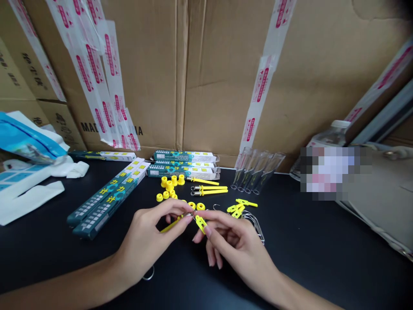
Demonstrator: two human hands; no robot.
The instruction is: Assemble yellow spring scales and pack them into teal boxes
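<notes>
As the left hand [155, 230] pinches a slim yellow plastic rod [171, 225] with a silvery metal end, the right hand [237, 241] grips a small, flat, bright-yellow plastic tab [200, 223] with slotted openings; the tab sits just beside that metal end, between the hands, above the black tabletop [309, 258].

Bright yellow is shown by the clip [200, 222] and the rod [170, 225] at the centre of the frame, and by the caps [181, 179] above them. The two long boxes [114, 196] at centre left are coloured dark teal and white, with yellow characters. The tabletop [316, 262] is coloured plain black. The brown cardboard [219, 107] across the top is striped with whitish tape [263, 84], patterned with pinkish-red labels. Bright blue is seen on the packet [30, 135] at far left.
</notes>
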